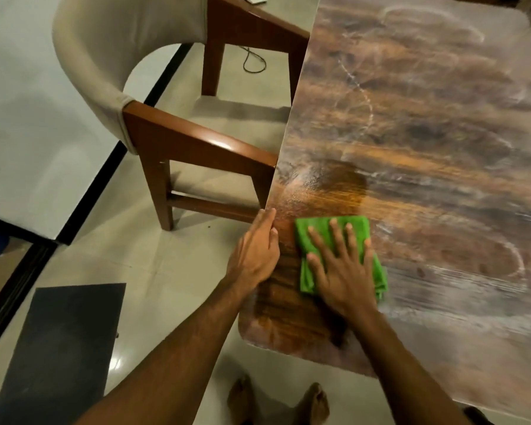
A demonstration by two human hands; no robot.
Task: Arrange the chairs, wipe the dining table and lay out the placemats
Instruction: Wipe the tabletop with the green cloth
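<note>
A wooden dining table (426, 133) with a dark grained top fills the right side, streaked with pale wipe marks and one wet patch near its left edge. A folded green cloth (328, 231) lies flat on the near left corner. My right hand (341, 265) presses on the cloth with fingers spread. My left hand (255, 253) rests on the table's left edge beside the cloth, fingers together and holding nothing. An armchair (166, 142) with a beige padded back and brown wooden frame stands at the table's left side, its armrests touching the table edge.
A dark mat (62, 351) lies on the tiled floor at lower left. A black floor strip runs diagonally along the left. A thin cable (253, 61) lies on the floor under the chair. My bare feet (276, 400) stand at the table's near corner.
</note>
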